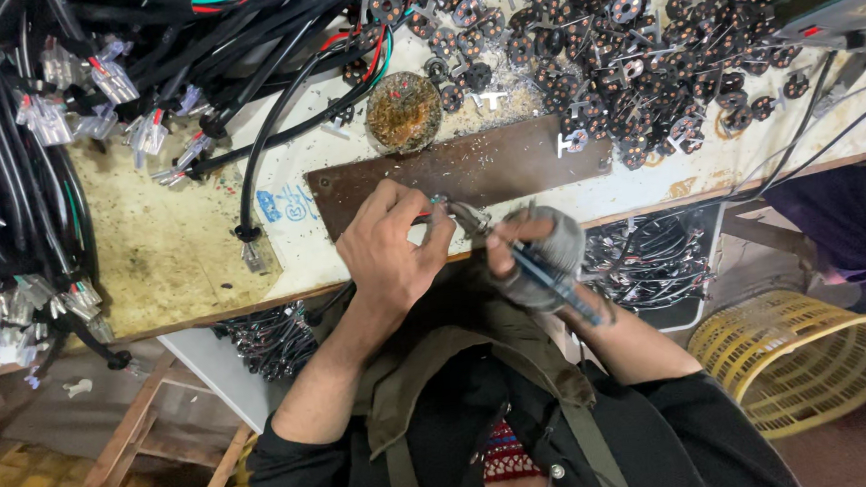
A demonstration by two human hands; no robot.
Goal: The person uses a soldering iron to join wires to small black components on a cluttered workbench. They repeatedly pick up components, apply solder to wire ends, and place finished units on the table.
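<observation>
The small part pinched in the left hand (390, 248) beside the brown plate (469, 171) is too small to identify, the soldering iron's tip (466, 214) hides behind fingers, and the black cable bundle (8, 169) is cut off.

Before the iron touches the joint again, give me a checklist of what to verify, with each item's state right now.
1. Left hand pinches the small wired part over the brown board: ok.
2. Right hand, in a grey fingerless glove, grips the soldering iron by its handle: ok.
3. Iron tip meets the part at the board's front edge: cannot tell, too small.
4. Black cable bundles lie away from the tip: ok.
5. Round tip-cleaning pad lies just behind the board: ok.
6. Pile of small round parts sits on the bench's far right, apart from the hands: ok.
</observation>
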